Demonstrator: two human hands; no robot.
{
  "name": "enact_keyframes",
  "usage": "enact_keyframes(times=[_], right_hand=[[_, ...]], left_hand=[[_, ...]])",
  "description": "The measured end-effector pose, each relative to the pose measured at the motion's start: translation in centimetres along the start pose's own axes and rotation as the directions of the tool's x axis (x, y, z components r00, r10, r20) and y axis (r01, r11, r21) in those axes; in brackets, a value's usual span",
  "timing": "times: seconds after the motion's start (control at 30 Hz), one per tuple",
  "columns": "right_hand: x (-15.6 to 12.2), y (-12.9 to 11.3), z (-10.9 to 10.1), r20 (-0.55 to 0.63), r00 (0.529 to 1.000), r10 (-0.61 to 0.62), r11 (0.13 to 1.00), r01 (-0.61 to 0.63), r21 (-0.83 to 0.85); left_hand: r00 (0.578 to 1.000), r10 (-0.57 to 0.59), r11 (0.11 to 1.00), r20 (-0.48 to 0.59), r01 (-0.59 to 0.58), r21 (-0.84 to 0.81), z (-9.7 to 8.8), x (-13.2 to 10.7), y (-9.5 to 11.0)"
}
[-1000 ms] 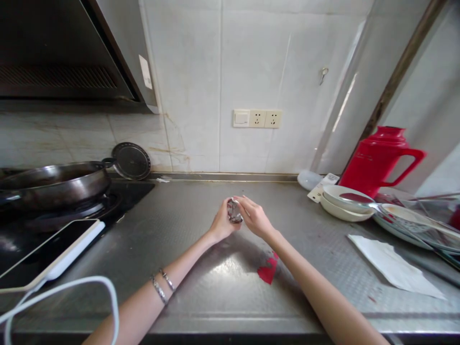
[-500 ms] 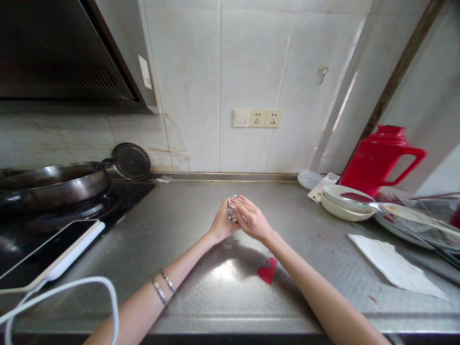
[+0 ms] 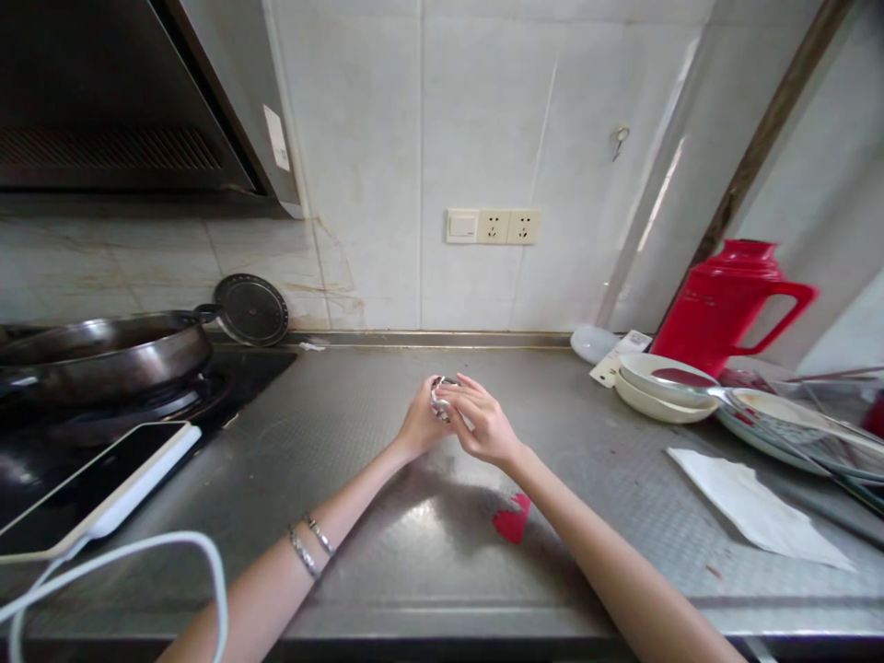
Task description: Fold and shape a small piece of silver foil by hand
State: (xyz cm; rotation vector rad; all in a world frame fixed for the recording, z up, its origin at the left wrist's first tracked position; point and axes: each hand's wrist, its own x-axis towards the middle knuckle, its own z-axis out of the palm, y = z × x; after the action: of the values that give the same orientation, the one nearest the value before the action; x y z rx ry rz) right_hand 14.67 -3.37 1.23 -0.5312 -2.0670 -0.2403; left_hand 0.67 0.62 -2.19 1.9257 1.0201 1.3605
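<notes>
Over the middle of the counter, my left hand (image 3: 420,425) is curled around a small, roundish, silvery crinkled thing (image 3: 439,401), dark in places, its exact kind hard to make out. My right hand (image 3: 483,425) meets it from the other side, with bent fingers lying over its top and the thumb close beneath. Most of the silvery thing is hidden by both hands. A torn red scrap (image 3: 512,519) lies on the steel counter (image 3: 373,543) below my right wrist.
At left, a metal pan (image 3: 131,359) sits on the stove, near a phone (image 3: 89,488) with a white cable (image 3: 172,541). Stacked bowls (image 3: 663,405), a red thermos (image 3: 732,304), plates (image 3: 780,442) and a white paper sheet (image 3: 756,506) are at right.
My right fingers have lifted and shifted slightly left over the silvery thing, so more of its top shows. Both hands stay over the same part of the counter.
</notes>
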Motion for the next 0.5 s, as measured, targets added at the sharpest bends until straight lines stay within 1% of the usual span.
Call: enact_keyframes(times=[0.07,0.13,0.2,0.27,0.33,0.37,0.43,0.5], right_hand=[[0.0,0.2,-0.1,-0.049,0.998,0.037,0.999,-0.036,0.020],[0.1,0.5,-0.2,-0.143,0.980,0.139,0.990,-0.136,0.024],[0.2,1.0,-0.4,-0.237,0.933,0.269,0.962,-0.271,0.027],[0.3,1.6,-0.5,-0.289,0.882,0.371,0.925,-0.377,0.036],[0.2,2.1,-0.5,-0.291,0.855,0.429,0.899,-0.434,0.048],[0.1,2.3,-0.4,-0.277,0.853,0.442,0.893,-0.446,0.053],[-0.2,2.6,0.0,-0.221,0.866,0.449,0.893,-0.447,0.061],[-0.7,2.7,0.4,-0.157,0.890,0.427,0.904,-0.423,0.064]], left_hand=[[0.999,-0.053,0.998,-0.002,0.053,-0.020,-0.3,0.2,0.0],[0.996,-0.090,0.995,-0.015,0.090,-0.043,-0.6,0.4,0.1],[0.992,-0.117,0.992,-0.036,0.115,-0.057,-0.6,0.4,0.1],[0.990,-0.130,0.990,-0.050,0.127,-0.064,-0.5,0.3,0.0],[0.990,-0.135,0.990,-0.045,0.132,-0.056,-0.2,0.1,0.0],[0.991,-0.131,0.991,-0.039,0.129,-0.048,0.0,0.0,0.0],[0.993,-0.116,0.993,-0.029,0.115,-0.036,0.3,-0.2,0.0],[0.995,-0.101,0.994,-0.017,0.100,-0.038,0.5,-0.3,0.1]])
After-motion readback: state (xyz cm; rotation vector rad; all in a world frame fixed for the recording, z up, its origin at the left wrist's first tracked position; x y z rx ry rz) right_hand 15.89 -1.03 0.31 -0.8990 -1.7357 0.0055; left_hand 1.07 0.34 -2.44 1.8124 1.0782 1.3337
